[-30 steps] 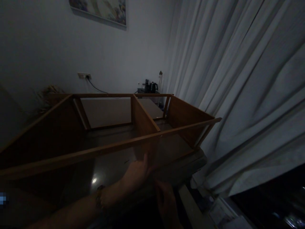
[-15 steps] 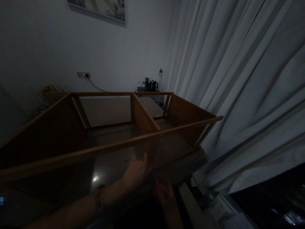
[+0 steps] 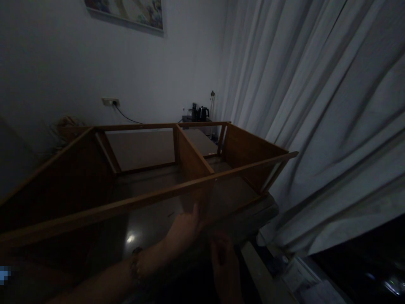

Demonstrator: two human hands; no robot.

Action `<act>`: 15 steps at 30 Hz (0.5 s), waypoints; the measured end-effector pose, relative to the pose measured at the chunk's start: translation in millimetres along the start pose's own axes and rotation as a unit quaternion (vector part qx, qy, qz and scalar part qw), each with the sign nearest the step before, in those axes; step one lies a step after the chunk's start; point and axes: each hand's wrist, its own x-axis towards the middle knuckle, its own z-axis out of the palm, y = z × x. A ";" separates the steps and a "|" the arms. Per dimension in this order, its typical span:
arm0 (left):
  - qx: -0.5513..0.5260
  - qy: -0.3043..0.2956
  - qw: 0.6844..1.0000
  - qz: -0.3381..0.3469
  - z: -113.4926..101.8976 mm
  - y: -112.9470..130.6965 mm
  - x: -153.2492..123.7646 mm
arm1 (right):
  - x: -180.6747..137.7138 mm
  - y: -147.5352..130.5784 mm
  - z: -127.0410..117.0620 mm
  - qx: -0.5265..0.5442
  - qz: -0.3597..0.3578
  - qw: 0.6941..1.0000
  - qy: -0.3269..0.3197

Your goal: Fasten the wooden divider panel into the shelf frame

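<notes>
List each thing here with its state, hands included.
Left hand: thumb raised by the divider, grip too dark to tell
Right hand: fingers curled, contents unclear
Frame: open-topped
Divider: upright, inside the frame
Bracelet: worn on left wrist
Curtain: hanging in folds
Socket: plug inserted
Kettle: upright; on or off, cannot tell
Painting: hung on wall
</notes>
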 end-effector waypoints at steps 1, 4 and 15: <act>0.003 -0.002 1.000 -0.003 1.1 -0.4 0.7 | -1.5 4.7 0.3 -0.034 -0.053 0.998 0.005; 0.007 -0.008 1.000 -0.013 3.3 -0.9 2.1 | -4.6 19.2 0.6 -0.075 -0.145 0.987 -0.001; 0.003 0.021 1.000 0.019 -0.7 -0.3 -1.2 | 2.0 -0.5 1.9 0.156 0.158 0.975 -0.032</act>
